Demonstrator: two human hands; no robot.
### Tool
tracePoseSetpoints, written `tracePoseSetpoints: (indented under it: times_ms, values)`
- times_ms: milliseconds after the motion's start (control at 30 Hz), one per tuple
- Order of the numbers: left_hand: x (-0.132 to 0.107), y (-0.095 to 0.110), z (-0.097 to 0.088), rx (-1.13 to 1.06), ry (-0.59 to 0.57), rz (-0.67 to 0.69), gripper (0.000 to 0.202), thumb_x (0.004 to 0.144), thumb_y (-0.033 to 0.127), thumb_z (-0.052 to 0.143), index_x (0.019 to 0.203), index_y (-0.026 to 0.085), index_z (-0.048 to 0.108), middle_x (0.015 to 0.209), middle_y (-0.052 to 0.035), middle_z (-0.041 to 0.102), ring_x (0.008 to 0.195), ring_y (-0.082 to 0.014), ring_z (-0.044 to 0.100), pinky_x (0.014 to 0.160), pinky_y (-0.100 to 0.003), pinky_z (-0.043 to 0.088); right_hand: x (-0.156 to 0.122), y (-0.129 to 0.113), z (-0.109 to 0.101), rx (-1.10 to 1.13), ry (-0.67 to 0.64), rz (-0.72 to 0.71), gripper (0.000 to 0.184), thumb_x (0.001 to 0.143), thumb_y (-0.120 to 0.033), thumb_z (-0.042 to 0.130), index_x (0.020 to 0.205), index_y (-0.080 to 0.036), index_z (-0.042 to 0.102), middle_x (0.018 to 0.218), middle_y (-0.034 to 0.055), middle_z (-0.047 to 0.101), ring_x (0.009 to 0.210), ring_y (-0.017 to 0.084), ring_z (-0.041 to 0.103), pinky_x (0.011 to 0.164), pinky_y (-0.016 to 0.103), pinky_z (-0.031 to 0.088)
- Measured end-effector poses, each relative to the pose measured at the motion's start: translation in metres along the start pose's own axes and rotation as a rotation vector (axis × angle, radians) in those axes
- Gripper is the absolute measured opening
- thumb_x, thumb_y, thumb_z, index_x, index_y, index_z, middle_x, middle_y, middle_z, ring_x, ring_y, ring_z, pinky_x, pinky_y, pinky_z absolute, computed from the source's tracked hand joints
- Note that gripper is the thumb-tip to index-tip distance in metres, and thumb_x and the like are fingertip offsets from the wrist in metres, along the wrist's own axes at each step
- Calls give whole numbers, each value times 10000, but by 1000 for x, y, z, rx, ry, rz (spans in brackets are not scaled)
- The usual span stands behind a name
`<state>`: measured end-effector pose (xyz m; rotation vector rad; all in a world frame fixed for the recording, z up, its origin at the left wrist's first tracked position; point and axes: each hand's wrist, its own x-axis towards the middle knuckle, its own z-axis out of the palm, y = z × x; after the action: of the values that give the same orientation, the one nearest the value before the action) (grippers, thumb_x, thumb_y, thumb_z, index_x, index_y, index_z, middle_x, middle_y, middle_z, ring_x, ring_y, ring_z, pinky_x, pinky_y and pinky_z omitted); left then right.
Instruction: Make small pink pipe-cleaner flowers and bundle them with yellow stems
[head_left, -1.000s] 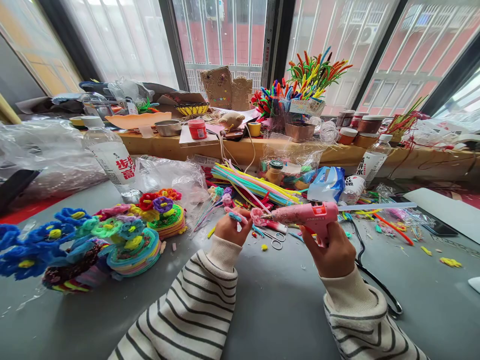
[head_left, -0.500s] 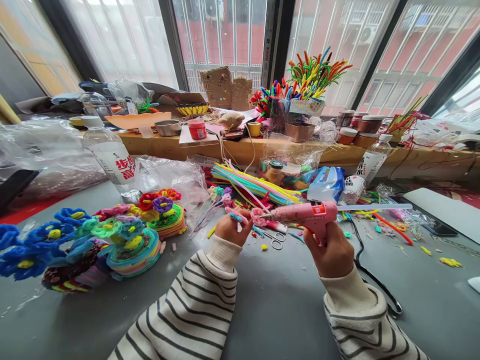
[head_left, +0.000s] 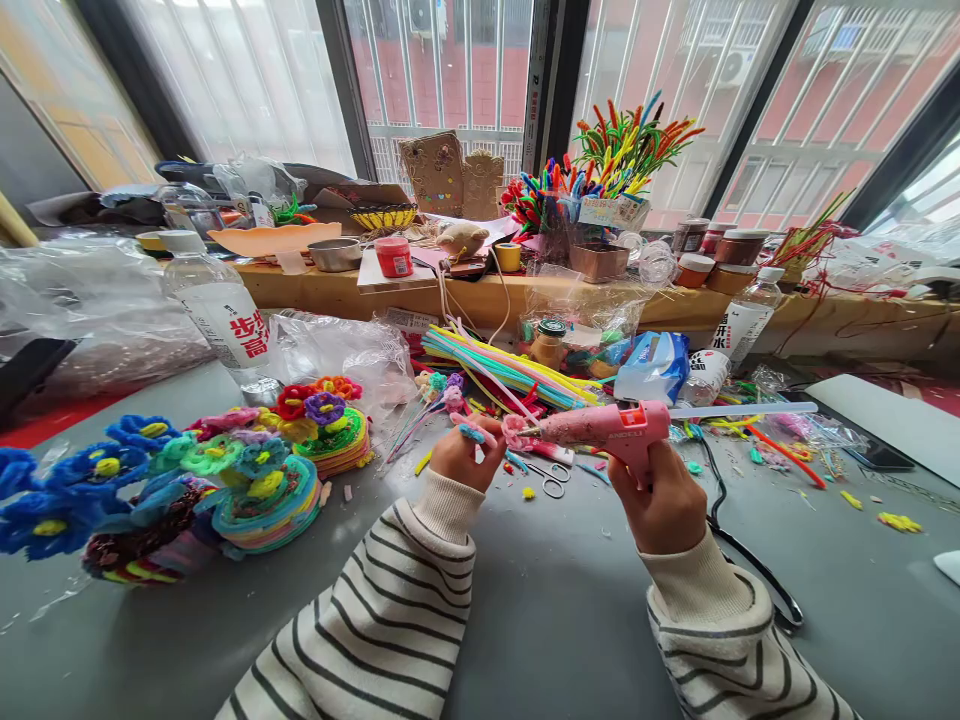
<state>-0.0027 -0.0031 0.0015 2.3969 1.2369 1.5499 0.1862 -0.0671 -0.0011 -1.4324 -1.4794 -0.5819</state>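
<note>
Glue gun (head_left: 600, 427) in right hand (head_left: 665, 502); pink piece (head_left: 515, 431) pinched by left hand (head_left: 461, 460)

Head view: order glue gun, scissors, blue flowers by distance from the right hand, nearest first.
1. Pink glue gun: gripped in the right hand.
2. Scissors: left of that hand.
3. Blue flowers: far left.

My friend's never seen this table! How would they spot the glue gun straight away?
Start at the grey table in front of the windows and find the right hand. It grips the glue gun, whose nozzle points at a fuzzy pink piece at the left hand. Unlike the fluffy stems behind, it's a pink tool with a long pale stick poking out its back.
</note>
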Motion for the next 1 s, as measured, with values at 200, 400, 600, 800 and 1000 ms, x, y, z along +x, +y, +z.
tracePoseSetpoints:
  times_ms: [200,400,600,800,1000]
  values:
    - [1,1,-1,-1,5,11,114,686,242,492,606,166,516,571,14,598,396,-46,453,395,-165,361,-1,0,0,-8,-5,13,267,767,-314,423,918,-120,525,528,9,511,376,111,428,364,230,356]
    - [1,1,-1,-6,6,10,127,689,238,491,588,163,503,565,17,596,402,-44,457,392,-159,357,-3,2,1,-33,-5,13,262,765,-314,423,902,-116,526,541,17,525,383,117,443,364,229,355]
    - [1,1,0,-14,0,7,113,698,237,481,638,164,543,598,-4,615,509,-79,528,484,-180,412,-2,1,1,-58,6,8,278,767,-316,423,918,-105,524,550,22,531,389,119,448,367,228,352]
    - [1,2,-1,-1,-22,7,108,704,230,482,666,169,563,595,-3,614,530,-94,537,489,-202,419,0,0,2,-63,35,23,283,758,-318,437,936,-118,526,536,12,529,388,118,451,373,229,362]
    - [1,1,-1,-24,-30,17,107,702,230,485,674,158,560,608,-12,609,524,-90,526,409,-182,379,-1,2,3,-80,50,1,328,755,-305,451,996,-91,509,563,31,550,388,119,461,367,227,368]
